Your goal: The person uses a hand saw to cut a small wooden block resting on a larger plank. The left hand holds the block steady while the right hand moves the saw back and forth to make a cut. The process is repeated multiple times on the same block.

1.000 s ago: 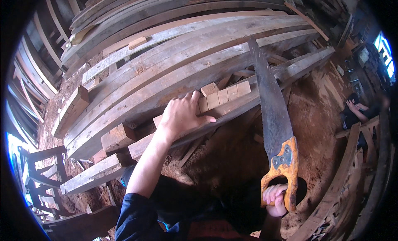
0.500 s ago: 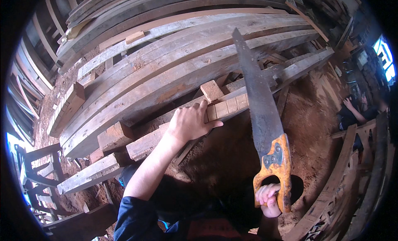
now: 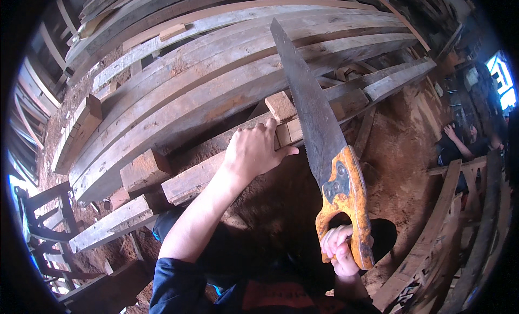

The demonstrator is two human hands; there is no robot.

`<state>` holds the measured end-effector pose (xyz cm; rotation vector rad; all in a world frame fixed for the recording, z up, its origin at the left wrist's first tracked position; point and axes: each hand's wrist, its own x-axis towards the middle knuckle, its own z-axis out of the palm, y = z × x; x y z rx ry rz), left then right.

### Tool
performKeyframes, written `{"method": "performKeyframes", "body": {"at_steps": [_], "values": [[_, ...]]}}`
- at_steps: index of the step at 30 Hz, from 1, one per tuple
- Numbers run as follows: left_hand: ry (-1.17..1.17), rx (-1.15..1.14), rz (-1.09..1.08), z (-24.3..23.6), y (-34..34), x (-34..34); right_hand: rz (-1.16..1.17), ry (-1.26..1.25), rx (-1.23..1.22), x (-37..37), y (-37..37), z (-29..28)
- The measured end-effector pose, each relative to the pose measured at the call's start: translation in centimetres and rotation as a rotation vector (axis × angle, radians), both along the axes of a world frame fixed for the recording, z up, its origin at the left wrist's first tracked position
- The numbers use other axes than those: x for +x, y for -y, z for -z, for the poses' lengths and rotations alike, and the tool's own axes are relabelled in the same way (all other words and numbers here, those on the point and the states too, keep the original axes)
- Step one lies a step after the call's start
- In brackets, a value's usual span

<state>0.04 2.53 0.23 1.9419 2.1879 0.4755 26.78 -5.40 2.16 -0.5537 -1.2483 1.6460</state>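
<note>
My right hand (image 3: 343, 250) is wrapped round the worn yellow-orange handle of a handsaw (image 3: 313, 98). The wide dark blade points up and away to the left, its toothed edge facing left. It crosses over a narrow wooden beam (image 3: 194, 176); whether the teeth touch the wood I cannot tell. My left hand (image 3: 254, 149) grips this beam just left of the blade, thumb along the near side and fingers over the top. Crosswise lines mark the beam between thumb and blade. A small wood block (image 3: 280, 106) sits against the beam beside my left fingertips.
Long timbers (image 3: 227, 92) lie side by side beyond the beam. A marked wood piece (image 3: 78, 133) stands at their left end. Reddish earth (image 3: 397, 168) covers the floor. Wooden frames (image 3: 438, 244) stand at right, with another person's arm (image 3: 459, 141) behind them.
The saw has shifted left and slightly upward with my right hand, so its blade now lies closer to my left hand. My left hand keeps its hold on the beam.
</note>
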Motion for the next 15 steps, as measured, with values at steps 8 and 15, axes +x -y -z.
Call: {"method": "performKeyframes", "body": {"at_steps": [8, 15], "values": [[0.008, -0.029, -0.009, -0.3, 0.1, 0.0, -0.011, 0.171, 0.021, 0.1, -0.7, -0.6], [-0.001, -0.046, -0.008, -0.7, 0.2, 0.1, 0.008, 0.182, 0.061, 0.8, -0.4, 1.3]]}}
